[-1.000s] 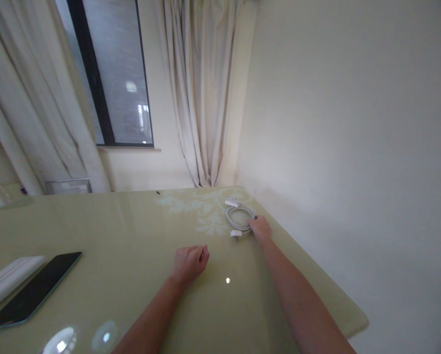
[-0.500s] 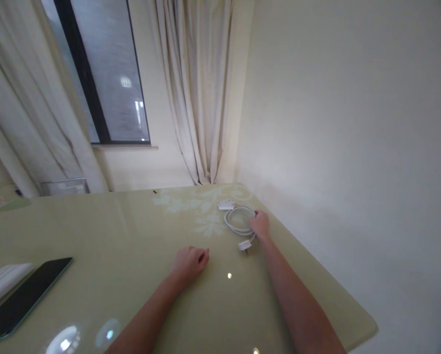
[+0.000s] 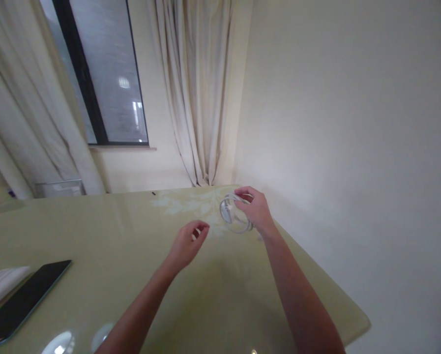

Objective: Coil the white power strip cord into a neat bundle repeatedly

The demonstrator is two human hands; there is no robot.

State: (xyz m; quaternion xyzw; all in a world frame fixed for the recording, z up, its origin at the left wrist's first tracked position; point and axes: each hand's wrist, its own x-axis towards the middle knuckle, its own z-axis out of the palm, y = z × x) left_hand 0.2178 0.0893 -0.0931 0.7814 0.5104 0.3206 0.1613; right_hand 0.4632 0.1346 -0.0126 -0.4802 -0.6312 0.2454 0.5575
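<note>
A coiled white extension cord (image 3: 227, 213) is in my right hand (image 3: 256, 209), near the far right corner of the table. My thumb and fingers close over the upper right of the loop, and its white socket block shows inside the coil. The plug end is not clearly visible. To the left and nearer to me, my left hand (image 3: 187, 242) is just above the tabletop. Its fingers are curled with the tips brought close to the thumb, and nothing is seen in them. A gap separates it from the cord.
The glossy pale green table (image 3: 105, 236) meets a bare wall (image 3: 334, 147) on the right. At left lie a black flat panel (image 3: 28, 297) and a white long object (image 3: 4, 285). A small dark piece (image 3: 153, 193) rests by the far edge, before curtains (image 3: 201, 98).
My right hand has lifted the coiled cord off the table and turned it, moving slightly left. My left hand has risen and its curl has loosened a little.
</note>
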